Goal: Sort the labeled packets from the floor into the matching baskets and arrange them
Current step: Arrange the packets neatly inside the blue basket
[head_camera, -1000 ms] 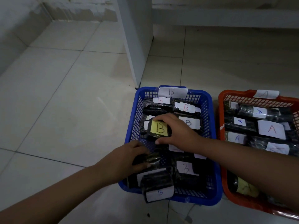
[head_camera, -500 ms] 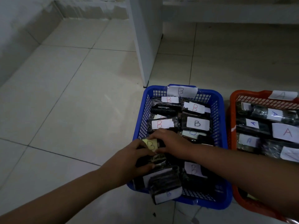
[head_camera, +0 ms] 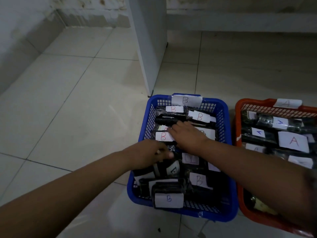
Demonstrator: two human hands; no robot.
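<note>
Packets (head_camera: 173,119) in dark wrapping, each bearing a paper slip marked B, fill a blue basket (head_camera: 224,145) on the tiled floor (head_camera: 72,107), its far rim carrying a B tag (head_camera: 186,100). Both of the person's hands reach into it: the right hand (head_camera: 187,136) lies palm down on the packets in the middle, fingers (head_camera: 173,130) stretched out flat toward the left wall, gripping nothing; the left hand (head_camera: 147,153) sits at the near left side with fingers curled among the packets, though whether it holds one cannot be told. An orange basket (head_camera: 240,117) tagged A stands just to the right, holding packets marked A (head_camera: 293,140)
</note>
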